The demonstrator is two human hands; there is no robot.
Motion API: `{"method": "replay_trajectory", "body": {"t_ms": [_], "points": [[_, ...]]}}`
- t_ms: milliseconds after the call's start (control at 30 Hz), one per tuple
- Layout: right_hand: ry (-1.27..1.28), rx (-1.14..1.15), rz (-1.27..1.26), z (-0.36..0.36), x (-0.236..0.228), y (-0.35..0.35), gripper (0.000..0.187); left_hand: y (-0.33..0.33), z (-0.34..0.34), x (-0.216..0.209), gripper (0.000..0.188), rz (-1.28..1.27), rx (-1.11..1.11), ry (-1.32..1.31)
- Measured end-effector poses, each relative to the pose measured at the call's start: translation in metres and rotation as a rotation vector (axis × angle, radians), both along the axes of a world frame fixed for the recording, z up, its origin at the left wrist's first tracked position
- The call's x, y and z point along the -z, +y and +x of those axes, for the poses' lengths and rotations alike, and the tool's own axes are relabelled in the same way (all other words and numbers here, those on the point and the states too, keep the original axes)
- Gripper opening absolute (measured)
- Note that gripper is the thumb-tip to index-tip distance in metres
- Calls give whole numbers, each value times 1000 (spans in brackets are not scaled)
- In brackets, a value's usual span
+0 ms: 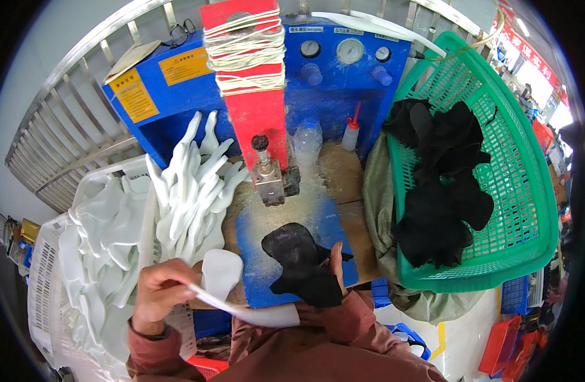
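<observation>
My left hand point(162, 290) pinches the end of a thin, curved white insole-shaped piece point(260, 315), which reaches across in front of my body. My right hand point(336, 264) grips the right edge of a black cut fabric piece point(305, 280), thumb up. Part of that fabric lies over the blue work plate point(260, 235); its upper part looks shinier than the rest. Another white piece point(221, 274) rests just right of my left hand. Above the plate stands a red machine arm point(254, 127) with a metal head point(267, 184) at its lower end.
White baskets point(44, 280) of white pieces point(108, 229) stand at left, with more white pieces point(197, 191) heaped beside the plate. A green basket point(515, 254) holding black fabric pieces point(439, 191) is at right. Behind are a blue gauge panel point(331, 70) and two bottles point(308, 141).
</observation>
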State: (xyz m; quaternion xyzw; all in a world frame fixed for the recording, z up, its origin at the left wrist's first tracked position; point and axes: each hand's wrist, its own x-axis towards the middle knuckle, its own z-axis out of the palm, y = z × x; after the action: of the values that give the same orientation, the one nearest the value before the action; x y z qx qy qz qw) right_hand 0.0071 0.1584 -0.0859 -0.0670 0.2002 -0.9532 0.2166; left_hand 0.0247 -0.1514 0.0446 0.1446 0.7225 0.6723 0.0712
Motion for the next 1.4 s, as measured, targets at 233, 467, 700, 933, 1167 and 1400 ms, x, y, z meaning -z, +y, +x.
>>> {"method": "replay_trajectory", "body": {"t_ms": [233,467,700,933,1167,1400], "points": [[-55,-85,237,22,6,10,108,94,-37,41,15,-109,-66,-146],[-31,-95,240,20,24,13,107,112,-43,66,14,-283,-205,91],[-81,-65,237,24,37,16,83,115,-47,76,13,-356,-226,202],[-14,-42,394,23,49,15,105,120,-51,74,13,-420,-237,222],[-74,25,391,20,40,13,79,138,-38,68,19,-643,-385,614],[-113,60,550,15,28,16,71,170,26,57,34,-699,87,871]]}}
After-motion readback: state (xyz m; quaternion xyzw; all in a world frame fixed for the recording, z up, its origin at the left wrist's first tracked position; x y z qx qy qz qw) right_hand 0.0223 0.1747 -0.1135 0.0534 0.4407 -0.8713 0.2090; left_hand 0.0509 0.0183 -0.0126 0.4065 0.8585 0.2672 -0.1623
